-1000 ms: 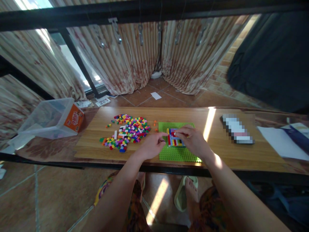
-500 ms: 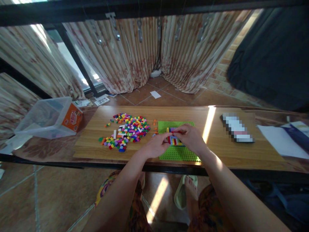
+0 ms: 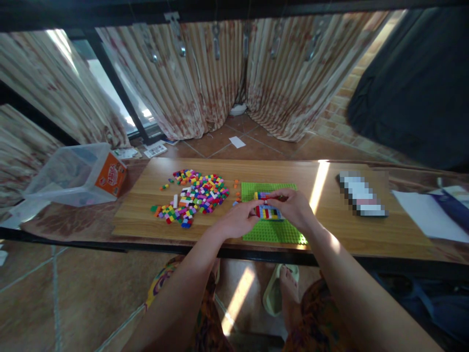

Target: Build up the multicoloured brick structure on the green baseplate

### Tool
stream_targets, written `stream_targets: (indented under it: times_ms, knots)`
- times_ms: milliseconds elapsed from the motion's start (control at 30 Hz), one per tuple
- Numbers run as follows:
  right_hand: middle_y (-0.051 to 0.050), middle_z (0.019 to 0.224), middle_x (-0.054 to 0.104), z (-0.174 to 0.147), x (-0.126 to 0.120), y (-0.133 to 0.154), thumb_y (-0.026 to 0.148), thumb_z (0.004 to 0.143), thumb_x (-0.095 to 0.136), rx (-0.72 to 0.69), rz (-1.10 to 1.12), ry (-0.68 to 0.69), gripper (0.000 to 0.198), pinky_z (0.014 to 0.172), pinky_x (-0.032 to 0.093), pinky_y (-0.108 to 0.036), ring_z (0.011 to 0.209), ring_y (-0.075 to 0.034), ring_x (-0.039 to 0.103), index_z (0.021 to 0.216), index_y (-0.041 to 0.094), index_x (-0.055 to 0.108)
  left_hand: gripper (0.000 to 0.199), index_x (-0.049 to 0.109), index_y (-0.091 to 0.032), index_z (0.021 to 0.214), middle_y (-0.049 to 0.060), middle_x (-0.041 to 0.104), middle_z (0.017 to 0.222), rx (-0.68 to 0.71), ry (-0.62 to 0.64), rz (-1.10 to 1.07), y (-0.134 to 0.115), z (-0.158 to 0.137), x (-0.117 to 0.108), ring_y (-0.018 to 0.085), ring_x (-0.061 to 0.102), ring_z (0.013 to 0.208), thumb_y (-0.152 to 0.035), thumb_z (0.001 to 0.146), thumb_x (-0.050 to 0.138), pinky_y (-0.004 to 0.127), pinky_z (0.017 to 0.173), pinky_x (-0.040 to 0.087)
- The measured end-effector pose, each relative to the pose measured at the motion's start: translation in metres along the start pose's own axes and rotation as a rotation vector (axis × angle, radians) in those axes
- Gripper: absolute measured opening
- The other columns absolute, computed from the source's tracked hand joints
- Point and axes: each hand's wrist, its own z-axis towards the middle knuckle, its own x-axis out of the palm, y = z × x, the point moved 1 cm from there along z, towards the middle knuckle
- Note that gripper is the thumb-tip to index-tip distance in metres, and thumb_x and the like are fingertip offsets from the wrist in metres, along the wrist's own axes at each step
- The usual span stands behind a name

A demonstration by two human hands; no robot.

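Note:
A low block of multicoloured toy bricks [image 3: 269,213] stands on a green studded baseplate [image 3: 269,234]. My left hand [image 3: 240,218] is closed against the block's left side, with its fingertips reaching over the top. From the right, my right hand [image 3: 291,205] curls over the block, its thumb and fingers pinched at a red toy brick partly hidden under them. The fingertips of both hands almost meet above the block. Whether the red brick is pressed down onto the others cannot be made out.
Left of the baseplate spreads a pile of loose toy bricks [image 3: 201,195], with a few orange bricks [image 3: 237,188] nearer the plate. A clear plastic box [image 3: 78,173] stands at the far left. A blurred-out phone-like object [image 3: 361,194] and white papers [image 3: 427,215] lie to the right.
My right hand has shifted slightly at the top of the block, and less of the red brick shows. My left hand stays at the left side. The view has tilted slightly.

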Motion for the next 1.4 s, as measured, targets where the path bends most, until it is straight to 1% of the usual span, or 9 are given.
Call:
stream_targets:
  times_ms: [233,600,733,867,1000,1067,1167,1300,1400]
  knots:
    - [-0.003,0.066,0.072,0.004,0.003,-0.007,0.035,0.065,0.073,0.095,0.083,0.038,0.023,0.051,0.045,-0.026,0.058,-0.016,0.064,0.08,0.018,0.078,0.056,0.055,-0.018,0.137,-0.002,0.064,0.071,-0.003,0.004,0.023,-0.001,-0.001,0.001,0.013,0.054,0.063,-0.012,0.081,0.05,0.025,0.064,0.041]
    - [-0.002,0.063,0.07,0.001,0.001,0.005,0.03,0.065,0.071,0.069,0.034,0.0,0.016,0.052,0.042,-0.026,0.056,-0.015,0.06,0.074,0.017,0.076,0.058,0.052,-0.017,0.14,0.0,0.067,0.076,-0.006,-0.022,0.058,-0.003,-0.003,0.003,0.015,0.057,0.069,-0.013,0.083,0.049,0.026,0.067,0.043]
    - [-0.002,0.064,0.07,0.001,0.004,0.001,0.031,0.065,0.071,0.052,0.064,0.008,0.018,0.054,0.043,-0.026,0.057,-0.015,0.06,0.076,0.017,0.076,0.056,0.052,-0.018,0.14,0.0,0.068,0.078,0.01,-0.008,0.076,-0.002,-0.005,0.002,0.014,0.059,0.07,-0.014,0.084,0.049,0.026,0.068,0.044]
    - [-0.003,0.07,0.072,0.003,0.001,-0.011,0.04,0.067,0.069,0.095,0.264,-0.094,0.027,0.058,0.046,-0.028,0.062,-0.017,0.063,0.079,0.017,0.076,0.044,0.06,-0.016,0.128,0.002,0.069,0.082,-0.008,-0.058,0.097,0.002,-0.014,-0.013,0.015,0.061,0.073,-0.017,0.085,0.051,0.026,0.069,0.045]
    - [-0.004,0.071,0.073,0.002,-0.009,-0.016,0.044,0.066,0.07,0.099,0.406,-0.228,0.03,0.061,0.047,-0.029,0.065,-0.018,0.063,0.078,0.016,0.075,0.02,0.069,-0.015,0.097,0.003,0.07,0.082,-0.081,-0.192,0.191,0.012,-0.029,-0.039,0.015,0.061,0.073,-0.016,0.083,0.054,0.026,0.069,0.045]
    - [-0.005,0.071,0.073,0.001,-0.012,-0.016,0.044,0.066,0.071,0.084,0.395,-0.242,0.03,0.062,0.047,-0.03,0.065,-0.018,0.063,0.077,0.016,0.075,0.016,0.07,-0.016,0.089,0.002,0.07,0.08,-0.115,-0.234,0.261,0.018,-0.036,-0.05,0.015,0.061,0.072,-0.014,0.082,0.055,0.026,0.07,0.045]
    - [-0.005,0.072,0.073,-0.001,-0.011,-0.012,0.045,0.067,0.069,0.06,0.295,-0.226,0.031,0.063,0.047,-0.031,0.065,-0.019,0.064,0.079,0.016,0.076,0.015,0.072,-0.017,0.087,0.002,0.072,0.081,-0.157,-0.256,0.369,0.026,-0.045,-0.06,0.016,0.063,0.075,-0.013,0.08,0.058,0.027,0.072,0.045]
    - [-0.004,0.068,0.072,-0.004,-0.006,-0.003,0.046,0.072,0.066,0.018,0.128,-0.21,0.032,0.06,0.045,-0.032,0.061,-0.019,0.063,0.08,0.018,0.077,0.017,0.074,-0.019,0.086,0.003,0.074,0.087,-0.193,-0.258,0.48,0.033,-0.051,-0.067,0.018,0.065,0.081,-0.014,0.077,0.062,0.028,0.076,0.046]
    - [-0.004,0.067,0.072,-0.006,-0.004,0.002,0.047,0.074,0.064,-0.003,0.089,-0.206,0.032,0.06,0.044,-0.032,0.06,-0.019,0.063,0.079,0.018,0.077,0.017,0.075,-0.019,0.087,0.004,0.074,0.088,-0.222,-0.263,0.527,0.036,-0.053,-0.07,0.019,0.066,0.082,-0.015,0.075,0.064,0.028,0.076,0.048]
